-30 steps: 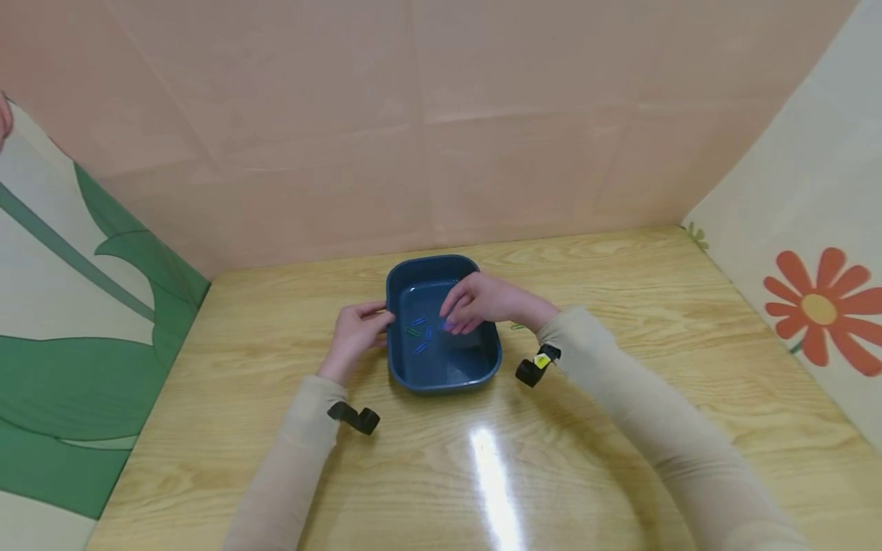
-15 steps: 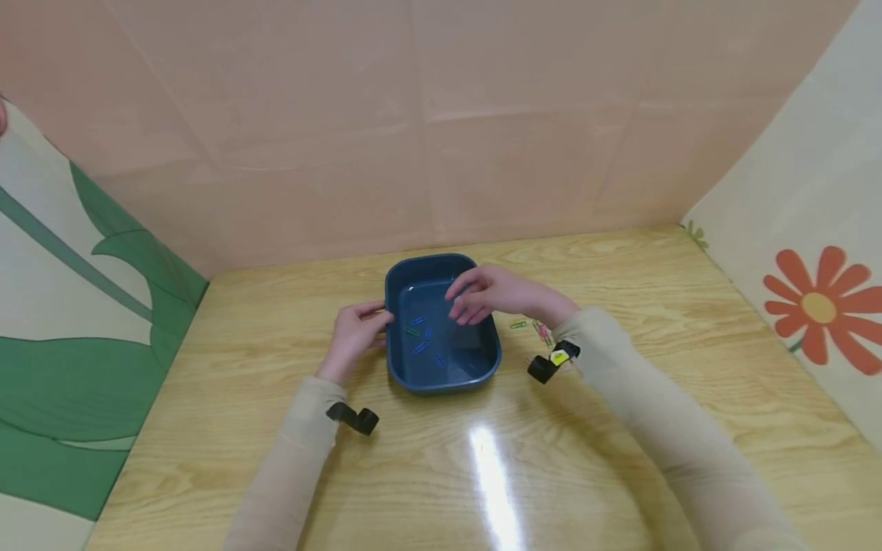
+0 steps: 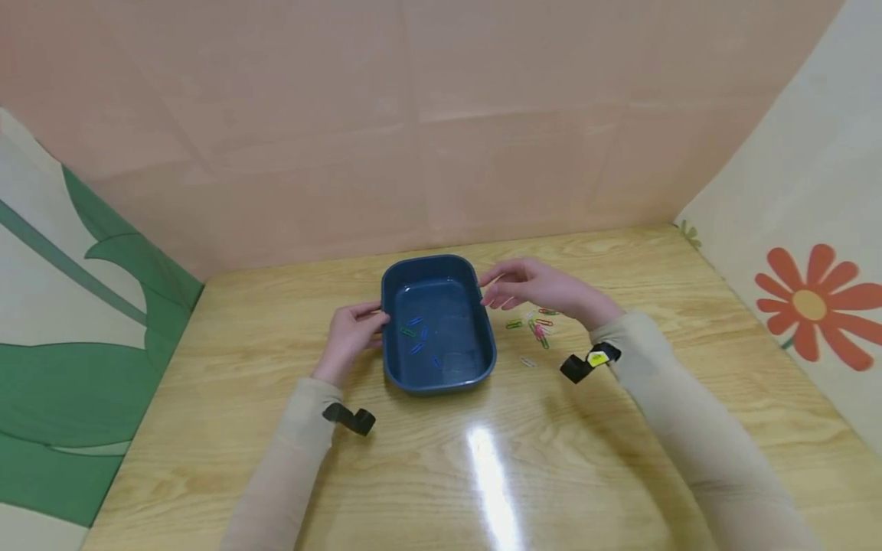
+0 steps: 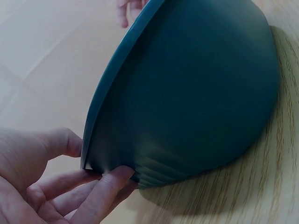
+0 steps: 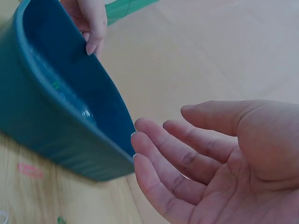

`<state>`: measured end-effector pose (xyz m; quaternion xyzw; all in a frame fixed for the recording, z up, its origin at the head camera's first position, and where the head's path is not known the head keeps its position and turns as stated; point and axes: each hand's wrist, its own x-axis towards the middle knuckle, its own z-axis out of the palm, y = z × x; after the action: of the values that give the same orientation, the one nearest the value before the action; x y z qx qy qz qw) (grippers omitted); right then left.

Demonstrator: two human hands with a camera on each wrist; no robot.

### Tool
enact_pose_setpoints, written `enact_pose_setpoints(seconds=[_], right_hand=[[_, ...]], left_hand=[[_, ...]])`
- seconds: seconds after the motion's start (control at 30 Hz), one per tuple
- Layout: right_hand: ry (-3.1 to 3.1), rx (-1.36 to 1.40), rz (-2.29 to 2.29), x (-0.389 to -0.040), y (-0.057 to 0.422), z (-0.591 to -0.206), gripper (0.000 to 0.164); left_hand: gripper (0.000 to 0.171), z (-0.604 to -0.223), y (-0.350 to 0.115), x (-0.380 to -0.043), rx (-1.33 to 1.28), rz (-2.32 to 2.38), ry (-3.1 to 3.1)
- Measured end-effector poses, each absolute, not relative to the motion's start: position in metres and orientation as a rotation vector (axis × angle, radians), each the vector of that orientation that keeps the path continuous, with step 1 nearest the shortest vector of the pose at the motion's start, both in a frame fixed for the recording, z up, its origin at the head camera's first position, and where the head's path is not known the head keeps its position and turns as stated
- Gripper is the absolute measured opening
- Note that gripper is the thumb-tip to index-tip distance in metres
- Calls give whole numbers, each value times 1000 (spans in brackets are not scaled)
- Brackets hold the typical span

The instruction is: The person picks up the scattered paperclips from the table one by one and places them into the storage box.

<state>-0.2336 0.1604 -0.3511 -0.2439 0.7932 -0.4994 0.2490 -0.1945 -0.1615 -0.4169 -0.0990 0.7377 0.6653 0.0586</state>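
Note:
A dark blue rectangular basin (image 3: 455, 329) stands on the table, with several blue paperclips (image 3: 416, 348) and one green paperclip (image 3: 408, 332) on its floor. My left hand (image 3: 347, 337) holds the left side of its rim, thumb at the edge and fingers against the outer wall, as the left wrist view shows. Just off the right rim is my right hand (image 3: 530, 285), palm partly up with relaxed, slightly bent fingers (image 5: 182, 158) and nothing in them. Below it, loose paperclips lie on the table: green (image 3: 514, 324), pink (image 3: 539, 331), red (image 3: 549, 311) and white (image 3: 527, 362).
The wood-grain table (image 3: 427, 482) meets a pink backdrop (image 3: 310, 184) behind the basin. Printed side panels rise at both sides, the right one with a red flower (image 3: 809, 306). A bright light reflection (image 3: 492, 482) crosses the tabletop in front.
My right hand let go of a blue paperclip, which dropped into the basin. It then moved right, out over the rim, uncovering the loose paperclips. My left hand stayed at the rim.

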Motion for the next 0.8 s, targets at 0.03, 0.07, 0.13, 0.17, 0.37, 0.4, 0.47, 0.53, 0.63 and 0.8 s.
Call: enact_pose_setpoints(seconds=[0.03, 0.07, 0.13, 0.17, 0.37, 0.4, 0.47, 0.53, 0.63, 0.8], right_hand=[[2166, -656, -1359, -233, 164, -352, 33], [2172, -649, -1357, -232, 167, -354, 33], [2168, -620, -1368, -231, 173, -358, 32], [2159, -603, -1379, -230, 175, -360, 31], [2128, -579, -1394, -225, 180, -381, 33], [2133, -583, -1381, -225, 179, -385, 34], [2130, -589, -1365, -223, 178, -392, 34], [2136, -588, -1351, -222, 177, -399, 33], [2134, -592, -1350, -221, 175, -408, 31], [2127, -638, -1356, -218, 174, -420, 29]], left_hand=[[39, -417, -162, -194, -298, 2016, 2234], [39, -417, -162, -194, -296, 2018, 2232], [40, -417, -163, -194, -294, 2022, 2227], [40, -416, -163, -194, -293, 2022, 2225], [41, -415, -166, -193, -296, 2011, 2219], [42, -415, -167, -193, -297, 2012, 2216], [42, -415, -168, -193, -299, 2009, 2217], [42, -415, -169, -193, -303, 2010, 2216], [41, -415, -170, -193, -300, 2011, 2217], [41, -416, -171, -194, -295, 2015, 2208]])
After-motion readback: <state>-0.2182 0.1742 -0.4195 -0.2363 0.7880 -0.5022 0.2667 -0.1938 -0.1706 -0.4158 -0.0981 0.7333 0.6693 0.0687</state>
